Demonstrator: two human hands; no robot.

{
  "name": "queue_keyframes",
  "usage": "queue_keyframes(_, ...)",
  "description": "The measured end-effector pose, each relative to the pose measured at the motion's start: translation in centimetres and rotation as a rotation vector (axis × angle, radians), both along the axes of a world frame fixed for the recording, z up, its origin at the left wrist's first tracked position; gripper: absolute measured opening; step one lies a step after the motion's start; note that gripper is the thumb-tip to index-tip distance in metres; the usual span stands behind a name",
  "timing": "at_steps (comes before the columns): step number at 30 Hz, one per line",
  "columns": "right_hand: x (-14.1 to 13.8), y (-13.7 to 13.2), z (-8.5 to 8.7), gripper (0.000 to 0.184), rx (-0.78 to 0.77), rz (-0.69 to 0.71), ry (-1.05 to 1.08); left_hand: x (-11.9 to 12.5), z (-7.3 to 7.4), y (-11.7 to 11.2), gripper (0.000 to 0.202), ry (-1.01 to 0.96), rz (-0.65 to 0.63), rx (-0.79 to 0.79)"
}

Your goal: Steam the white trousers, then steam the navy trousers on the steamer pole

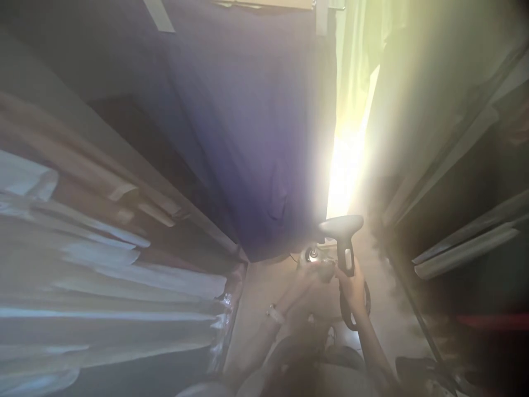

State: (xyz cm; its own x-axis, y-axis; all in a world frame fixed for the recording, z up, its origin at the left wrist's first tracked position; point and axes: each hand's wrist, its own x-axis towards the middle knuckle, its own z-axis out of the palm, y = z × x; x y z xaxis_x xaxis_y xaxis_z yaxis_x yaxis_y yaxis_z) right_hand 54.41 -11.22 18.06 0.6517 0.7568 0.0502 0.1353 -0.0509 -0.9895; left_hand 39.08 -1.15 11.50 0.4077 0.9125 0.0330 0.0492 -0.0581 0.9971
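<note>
My right hand (354, 289) is wrapped round the upright handle of a dark garment steamer (341, 225) with a wide flat head and a loop-shaped grip. To its left, my left hand (311, 274), with a bracelet at the wrist, reaches to a pale rounded object (313, 255) with a shiny round part on it. The fingers there look curled against this object, though haze blurs them. Both hands are close together, low in the view. Straight ahead hangs a large blue-purple cloth (264, 132), its lower edge just beyond my hands.
Many hanging garments (124, 275) crowd the left side. More clothes (467, 251) hang at the right. A glaring strip of light (347, 160) falls beside a pale curtain (359, 38). Below lies a light floor (256, 309).
</note>
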Motion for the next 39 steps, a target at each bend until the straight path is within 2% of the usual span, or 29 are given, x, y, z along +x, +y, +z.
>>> queue_keyframes(2,-0.7,1.5,2.2,0.043,0.047,0.043,0.007,0.1,1.0,1.9,0.050,-0.034,0.092,-0.011)
queue_keyframes(4,-1.5,2.5,4.1,0.044,0.098,0.034,0.004,0.2,2.7,3.9,0.058,-0.092,0.252,0.008)
queue_keyframes(7,-2.3,3.1,5.9,0.041,0.151,0.027,-0.002,0.5,6.4,5.9,0.053,-0.133,0.506,0.234)
queue_keyframes(10,-2.7,3.0,6.2,0.036,0.176,0.001,-0.032,1.0,11.3,7.6,0.047,-0.072,0.688,0.537)
queue_keyframes(13,-2.8,2.7,5.7,0.034,0.179,-0.048,-0.028,2.0,16.1,10.3,0.069,0.089,0.765,0.698)
queue_keyframes(15,-2.8,2.5,5.3,0.034,0.176,-0.077,-0.015,2.7,18.4,12.4,0.081,0.204,0.798,0.729)
queue_keyframes(17,-2.6,2.2,5.0,0.033,0.171,-0.101,-0.009,3.0,19.6,14.0,0.068,0.267,0.839,0.734)
queue_keyframes(20,-2.2,1.8,4.7,0.032,0.164,-0.147,-0.013,2.7,20.0,15.0,0.029,0.276,0.883,0.740)
queue_keyframes(22,-1.9,1.7,4.6,0.033,0.162,-0.175,-0.011,2.0,19.7,14.8,0.016,0.243,0.884,0.746)
queue_keyframes(26,-1.4,2.0,4.9,0.033,0.150,-0.160,-0.017,0.3,19.3,13.3,0.018,0.148,0.845,0.727)
queue_keyframes(30,-1.4,3.2,6.3,0.036,0.161,-0.052,-0.065,-1.8,18.9,12.2,0.023,0.103,0.843,0.613)
queue_keyframes(34,-1.9,5.4,8.9,0.035,0.234,0.087,-0.103,-4.3,18.4,11.8,0.027,0.054,0.852,0.568)
queue_keyframes(39,-3.2,9.4,14.7,0.041,0.391,0.238,-0.140,-6.6,18.3,11.4,0.029,-0.045,0.836,0.562)
